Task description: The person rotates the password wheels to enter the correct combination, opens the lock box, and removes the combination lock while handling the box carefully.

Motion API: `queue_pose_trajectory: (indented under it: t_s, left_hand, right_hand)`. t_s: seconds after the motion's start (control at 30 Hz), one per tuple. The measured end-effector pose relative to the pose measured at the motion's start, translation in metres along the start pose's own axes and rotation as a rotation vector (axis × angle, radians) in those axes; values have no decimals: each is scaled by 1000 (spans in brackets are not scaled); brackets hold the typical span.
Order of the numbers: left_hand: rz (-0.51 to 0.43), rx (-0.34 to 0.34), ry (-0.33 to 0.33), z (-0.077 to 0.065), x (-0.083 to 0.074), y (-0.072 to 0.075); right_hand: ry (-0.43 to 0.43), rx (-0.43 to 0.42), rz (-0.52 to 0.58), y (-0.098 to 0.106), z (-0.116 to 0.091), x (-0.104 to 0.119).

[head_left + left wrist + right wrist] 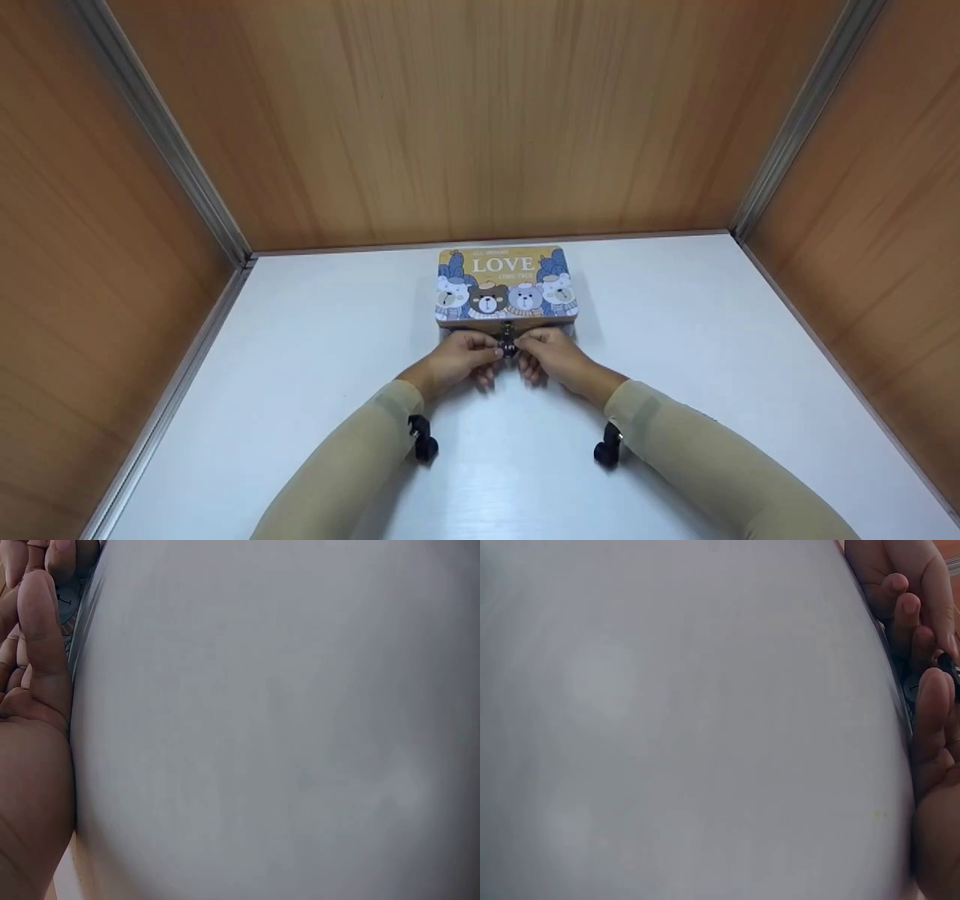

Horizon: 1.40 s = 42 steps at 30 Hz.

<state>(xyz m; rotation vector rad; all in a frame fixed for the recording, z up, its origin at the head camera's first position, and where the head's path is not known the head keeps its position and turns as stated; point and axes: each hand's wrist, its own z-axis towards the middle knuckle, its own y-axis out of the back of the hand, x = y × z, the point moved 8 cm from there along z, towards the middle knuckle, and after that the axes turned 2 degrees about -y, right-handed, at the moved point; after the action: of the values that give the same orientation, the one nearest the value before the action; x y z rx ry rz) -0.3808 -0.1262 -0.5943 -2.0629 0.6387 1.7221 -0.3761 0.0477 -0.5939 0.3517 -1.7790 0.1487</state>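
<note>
A rectangular box (507,283) with cartoon bears and the word LOVE on its lid lies closed near the back wall. From the clasp (507,328) on its front hangs a small black padlock (508,346). My left hand (459,358) pinches the padlock from the left between thumb and fingers. On the other side my right hand (556,355) pinches it too, the fingertips of both hands nearly meeting. In the right wrist view the padlock (948,664) shows only partly between the fingers. The left wrist view catches my left hand (34,682) at its edge, the padlock hidden.
Under the box and hands spreads a white tabletop (337,315). Wood-grain panels enclose it: a back wall (480,120), a left wall (90,247) and a right wall (862,225), joined by grey metal corner strips (161,127).
</note>
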Motion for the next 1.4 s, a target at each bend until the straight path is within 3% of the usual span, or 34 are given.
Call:
queue_pose_trajectory:
  t_s: [1.07, 1.4]
  left_hand:
    - [-18, -14, 3, 2, 2, -1]
    - [-5, -27, 12, 2, 3, 1]
  right_hand:
    - [12, -11, -40, 1, 0, -2]
    - [21, -14, 6, 1, 1, -1]
